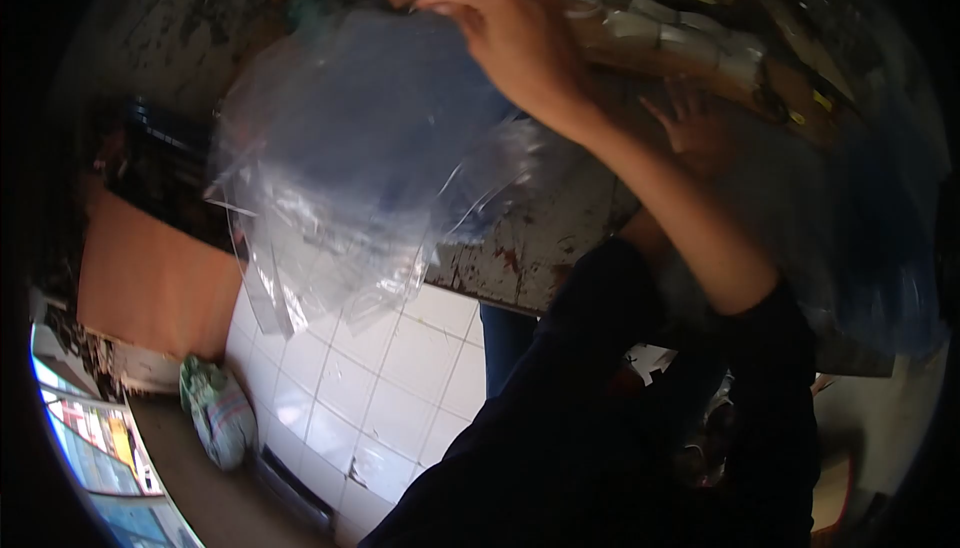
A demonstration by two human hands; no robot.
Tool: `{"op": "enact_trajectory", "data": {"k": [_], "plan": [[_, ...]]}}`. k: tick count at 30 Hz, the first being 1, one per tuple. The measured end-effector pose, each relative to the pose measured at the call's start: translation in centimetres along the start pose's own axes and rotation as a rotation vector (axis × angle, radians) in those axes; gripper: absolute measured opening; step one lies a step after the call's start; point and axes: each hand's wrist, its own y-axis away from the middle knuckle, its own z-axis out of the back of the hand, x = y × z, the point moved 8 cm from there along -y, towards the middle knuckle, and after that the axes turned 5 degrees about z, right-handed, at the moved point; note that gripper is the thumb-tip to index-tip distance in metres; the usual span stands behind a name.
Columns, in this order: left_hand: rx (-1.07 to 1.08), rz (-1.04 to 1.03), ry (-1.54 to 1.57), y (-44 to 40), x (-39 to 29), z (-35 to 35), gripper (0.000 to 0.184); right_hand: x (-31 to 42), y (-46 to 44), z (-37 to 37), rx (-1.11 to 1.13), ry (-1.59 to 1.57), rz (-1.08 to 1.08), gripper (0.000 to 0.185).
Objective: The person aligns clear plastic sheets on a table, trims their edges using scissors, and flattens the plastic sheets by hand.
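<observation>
My right hand (500, 23) reaches across to the upper left, its thumb and fingers closed at the top of a large clear plastic sheet or bag (340, 138). The plastic hangs over the table's edge, wrinkled and shiny low down and partly blurred. Beneath my right forearm, my left hand (697, 136) rests over the worn dark tabletop (540, 218) with its fingers spread. My arms cross, the right one above. To the right lies more bluish clear plastic (885, 228).
Clear-wrapped packs (690, 38) lie on the table's far side. An orange-brown panel (160, 268) stands at the left. Below it a stuffed sack (218, 413) sits near the white tiled floor (370, 378). A bright window or opening (110, 448) shows at lower left.
</observation>
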Motion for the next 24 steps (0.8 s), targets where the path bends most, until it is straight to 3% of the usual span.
{"op": "enact_trajectory", "data": {"k": [4,10,13,15,17,19,24], "plan": [[0.018,0.035,-0.063,-0.5,0.5,-0.7,0.068,-0.2,-1.6,1.0,-0.153,-0.118,-0.122,0.009],[0.066,0.018,-0.075,-0.5,0.4,-0.9,0.073,2.1,-1.8,6.5,-0.291,-0.193,0.170,0.012],[0.042,-0.024,-0.057,-1.5,1.3,-3.1,0.072,-1.0,-0.5,11.3,-0.385,-0.474,-0.078,0.015],[0.003,-0.051,-0.040,-2.2,1.7,-3.9,0.071,-2.2,1.1,15.6,-0.366,-0.395,-0.025,0.017],[-0.020,-0.067,-0.025,-2.0,1.6,-3.4,0.071,-3.4,4.8,19.8,-0.293,-0.595,-0.250,0.006],[0.020,0.040,-0.123,-0.4,0.7,-0.9,0.068,-3.1,8.5,24.8,-0.439,-0.467,-0.450,0.003],[-0.109,0.029,-0.098,-1.0,1.3,-1.8,0.065,-4.3,16.0,35.0,-0.148,-0.564,-0.291,0.009]]}}
